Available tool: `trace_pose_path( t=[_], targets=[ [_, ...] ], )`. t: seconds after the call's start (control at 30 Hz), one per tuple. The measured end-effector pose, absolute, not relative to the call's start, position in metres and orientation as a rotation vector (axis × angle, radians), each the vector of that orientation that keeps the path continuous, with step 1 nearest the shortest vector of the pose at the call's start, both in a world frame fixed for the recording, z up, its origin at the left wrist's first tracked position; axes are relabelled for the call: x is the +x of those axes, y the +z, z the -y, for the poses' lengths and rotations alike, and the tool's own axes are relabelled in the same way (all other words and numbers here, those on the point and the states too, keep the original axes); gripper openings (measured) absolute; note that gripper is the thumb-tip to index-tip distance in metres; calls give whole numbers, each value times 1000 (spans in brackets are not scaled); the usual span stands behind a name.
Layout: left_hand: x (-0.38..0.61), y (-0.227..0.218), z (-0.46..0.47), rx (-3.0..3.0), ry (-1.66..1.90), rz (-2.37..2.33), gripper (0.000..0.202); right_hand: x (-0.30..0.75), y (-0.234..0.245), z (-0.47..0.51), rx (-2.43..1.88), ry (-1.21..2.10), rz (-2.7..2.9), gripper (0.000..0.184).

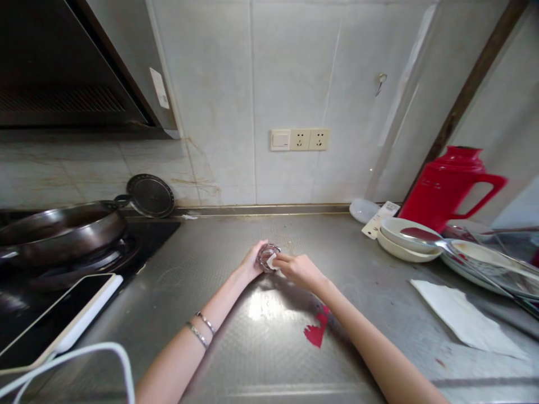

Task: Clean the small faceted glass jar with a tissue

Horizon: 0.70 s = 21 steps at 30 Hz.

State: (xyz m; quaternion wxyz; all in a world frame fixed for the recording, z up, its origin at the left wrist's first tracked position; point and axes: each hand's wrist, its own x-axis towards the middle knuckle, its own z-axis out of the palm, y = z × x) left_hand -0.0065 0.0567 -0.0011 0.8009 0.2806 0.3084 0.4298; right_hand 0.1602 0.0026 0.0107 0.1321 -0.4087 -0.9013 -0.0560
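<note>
My left hand (252, 261) is wrapped round the side of a small, round glass (264, 259), with its open mouth facing up towards me. At the mouth of the glass, my right hand (300, 270) pinches a small white piece of tissue (272, 261). Part of the tissue reaches inside the rim. The fingers of my left hand behind the glass are mostly hidden. Beneath my right forearm, a torn red scrap (315, 332) lies on the metal counter (261, 370).
A dark pan (63, 238) stands on the stove at left, near a phone (54, 320) with a white cable (96, 348). On the right are stacked white bowls (408, 255), a spoon (442, 244), plates, a red thermos (448, 188) and a folded white paper sheet (463, 317).
</note>
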Motion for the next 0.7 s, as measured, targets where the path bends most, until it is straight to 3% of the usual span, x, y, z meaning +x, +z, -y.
trace_pose_path(
  t=[0.33,0.53,0.7],
  targets=[
    [8,4,-41,551,1139,-606,30,138,-5,4,-1075,162,2263,19],
    [9,2,-40,548,1171,-511,27,142,-8,0,-1137,7,2299,17],
    [-9,11,-45,620,973,-395,36,154,14,7,-1189,-182,2486,24]
  ],
)
